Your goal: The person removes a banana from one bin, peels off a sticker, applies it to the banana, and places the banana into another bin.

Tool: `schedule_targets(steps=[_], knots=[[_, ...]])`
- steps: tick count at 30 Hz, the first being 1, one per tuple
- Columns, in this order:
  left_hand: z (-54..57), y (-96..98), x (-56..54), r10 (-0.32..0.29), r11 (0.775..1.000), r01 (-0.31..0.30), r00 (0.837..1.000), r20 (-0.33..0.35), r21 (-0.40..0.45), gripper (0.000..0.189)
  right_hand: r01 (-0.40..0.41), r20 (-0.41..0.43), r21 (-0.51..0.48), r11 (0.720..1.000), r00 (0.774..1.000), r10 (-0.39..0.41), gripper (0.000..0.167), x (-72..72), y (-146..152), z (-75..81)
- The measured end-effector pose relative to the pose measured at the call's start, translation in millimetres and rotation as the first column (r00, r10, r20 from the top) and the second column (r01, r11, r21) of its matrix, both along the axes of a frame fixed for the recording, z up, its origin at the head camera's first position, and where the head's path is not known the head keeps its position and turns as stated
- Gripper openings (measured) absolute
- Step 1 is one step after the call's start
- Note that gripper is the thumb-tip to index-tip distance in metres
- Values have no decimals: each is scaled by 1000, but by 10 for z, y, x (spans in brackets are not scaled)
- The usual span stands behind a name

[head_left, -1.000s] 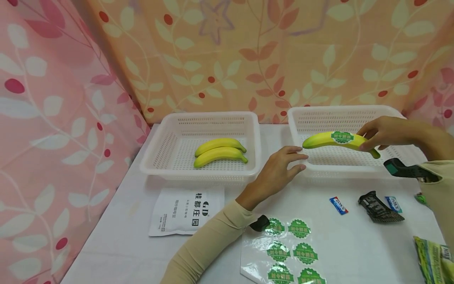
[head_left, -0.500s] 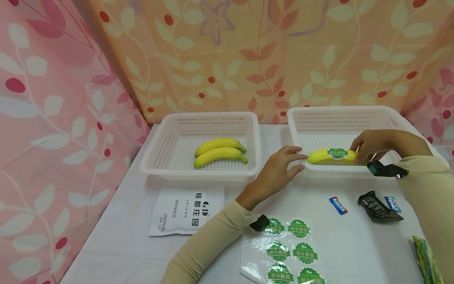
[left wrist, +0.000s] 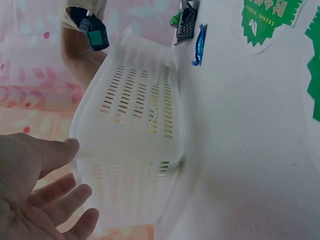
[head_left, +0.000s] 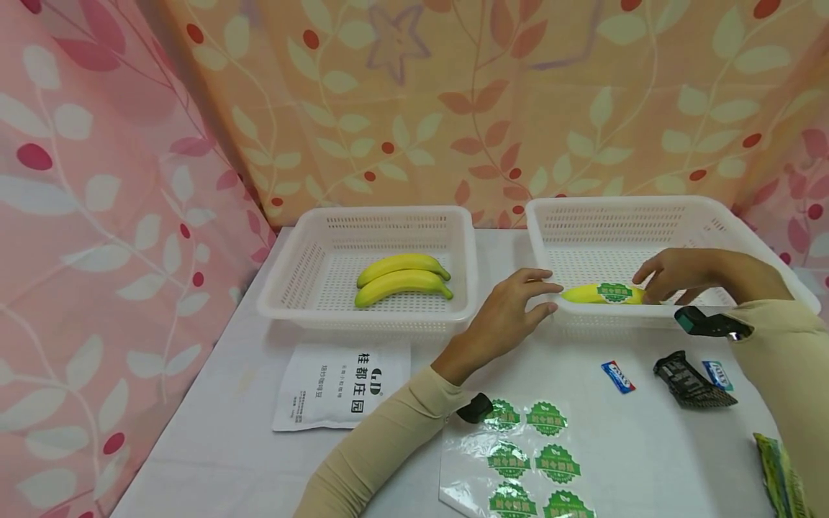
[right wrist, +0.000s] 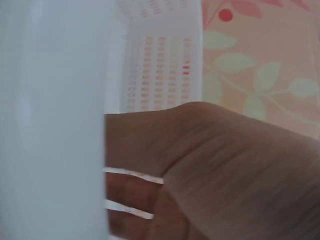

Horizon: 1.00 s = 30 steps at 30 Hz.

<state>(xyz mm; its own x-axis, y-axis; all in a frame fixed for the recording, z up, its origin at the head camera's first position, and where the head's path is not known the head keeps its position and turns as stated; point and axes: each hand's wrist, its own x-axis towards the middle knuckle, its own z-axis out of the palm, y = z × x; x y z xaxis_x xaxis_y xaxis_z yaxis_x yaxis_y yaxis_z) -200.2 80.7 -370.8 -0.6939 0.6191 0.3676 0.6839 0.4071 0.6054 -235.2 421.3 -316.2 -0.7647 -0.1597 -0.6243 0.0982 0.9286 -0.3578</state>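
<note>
My right hand (head_left: pixel 686 273) reaches down inside the right white basket (head_left: pixel 648 311), its fingers around the right end of a banana (head_left: pixel 583 293). A green round sticker (head_left: pixel 614 292) shows on top of that banana, which lies low along the basket's near side. In the right wrist view, the basket's wall (right wrist: pixel 55 120) hides the fingertips. My left hand (head_left: pixel 508 313) is spread at the same basket's left near corner, fingertips right at the rim. Its thumb and loosely bent fingers show beside the basket in the left wrist view.
Two bananas (head_left: pixel 404 280) lie in the left white basket (head_left: pixel 369 316). In front are a white coffee bag (head_left: pixel 343 388), a sheet of green stickers (head_left: pixel 534 460), a small blue-red packet (head_left: pixel 618 377), a black packet (head_left: pixel 693 381) and a green packet (head_left: pixel 780 475). A patterned curtain stands behind.
My right hand has lowered the stickered banana from above the right basket down into it, toward the near side. The left hand has stayed at the basket's corner.
</note>
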Motion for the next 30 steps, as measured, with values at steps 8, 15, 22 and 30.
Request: schedule_targets(steps=[8,15,22,30], knots=[[-10,8,1,-1,1000,1,1000,-4,-8,38,-19,-490,45,999,871,39,57,337,-179,-51],[-1,11,16,-4,999,4,1000,-2,-33,40,30,-607,-6,1000,794,-28,60,711,-549,-130],[35,-57,121,-23,991,22,1000,-9,-132,50,17,-676,-8,1000,736,-18,58,890,-753,-347],[132,-341,440,-129,977,70,947,-294,-204,41,54,-752,115,992,657,51,62,912,-775,-474]])
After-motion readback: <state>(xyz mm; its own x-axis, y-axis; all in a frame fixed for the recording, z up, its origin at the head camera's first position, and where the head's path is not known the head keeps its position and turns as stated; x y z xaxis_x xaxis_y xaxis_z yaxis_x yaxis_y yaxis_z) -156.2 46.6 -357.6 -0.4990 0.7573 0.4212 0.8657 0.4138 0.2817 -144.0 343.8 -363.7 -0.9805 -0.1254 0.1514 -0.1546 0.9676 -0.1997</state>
